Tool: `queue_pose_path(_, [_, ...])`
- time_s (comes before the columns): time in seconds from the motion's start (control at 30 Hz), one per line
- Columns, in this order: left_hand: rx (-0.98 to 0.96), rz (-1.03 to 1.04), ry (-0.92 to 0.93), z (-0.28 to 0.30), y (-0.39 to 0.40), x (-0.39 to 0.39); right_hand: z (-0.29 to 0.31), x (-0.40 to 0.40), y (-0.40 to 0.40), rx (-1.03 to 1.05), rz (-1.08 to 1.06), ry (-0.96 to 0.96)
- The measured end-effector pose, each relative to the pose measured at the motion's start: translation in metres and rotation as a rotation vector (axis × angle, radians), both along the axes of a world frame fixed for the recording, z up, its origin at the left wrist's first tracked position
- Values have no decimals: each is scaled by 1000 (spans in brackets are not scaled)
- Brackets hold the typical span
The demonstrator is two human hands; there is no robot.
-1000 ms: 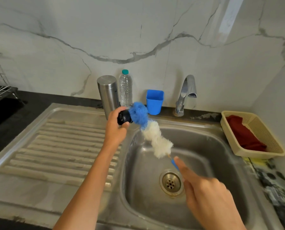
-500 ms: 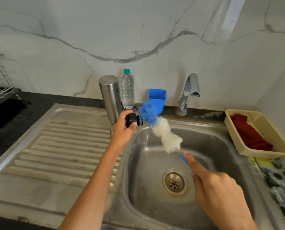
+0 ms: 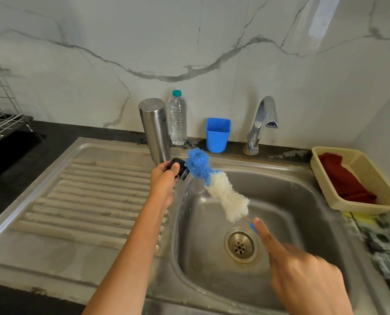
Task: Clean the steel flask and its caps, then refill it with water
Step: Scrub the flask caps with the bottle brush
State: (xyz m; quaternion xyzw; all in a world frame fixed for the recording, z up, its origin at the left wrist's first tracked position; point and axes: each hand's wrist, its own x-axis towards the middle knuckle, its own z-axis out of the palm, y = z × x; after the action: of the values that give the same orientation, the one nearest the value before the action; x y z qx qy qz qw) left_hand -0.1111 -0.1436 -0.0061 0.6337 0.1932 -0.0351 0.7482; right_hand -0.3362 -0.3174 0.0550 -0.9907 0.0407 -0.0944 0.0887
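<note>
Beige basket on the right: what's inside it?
Inside the beige basket lies a crumpled red cloth. Anything beneath the cloth is covered and cannot be seen.

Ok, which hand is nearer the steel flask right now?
Left. The left hand holds the black cap just below the steel flask, at its base. The right hand is off over the sink, gripping the brush handle.

Two bare forearms, no sleeves, no jewellery
</note>
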Motion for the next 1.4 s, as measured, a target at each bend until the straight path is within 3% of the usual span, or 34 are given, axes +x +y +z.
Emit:
queue_pose_path(0.4, [212, -54, -143, 4, -10, -4, 3, 5, 3, -34, -25, 44])
queue_pose_path(0.5, [128, 31, -164, 12, -6, -1, 8, -2, 4, -30, -7, 41])
queue_pose_path(0.7, [49, -27, -202, 10, -15, -11, 9, 9, 0, -66, -10, 61])
queue_pose_path(0.83, [-277, 35, -132, 20, -3, -5, 12, 2, 3, -73, 6, 82])
queue_pose_path(0.93, [-366, -23, -107, 18, -9, -11, 9, 7, 5, -77, 6, 90])
queue_pose_path(1.13, [-260, 49, -96, 15, -4, -5, 11, -6, 5, -78, 40, 48])
queue_pose_path(1.4, [-101, -36, -79, 17, -2, -18, 19, -3, 5, -111, 11, 63])
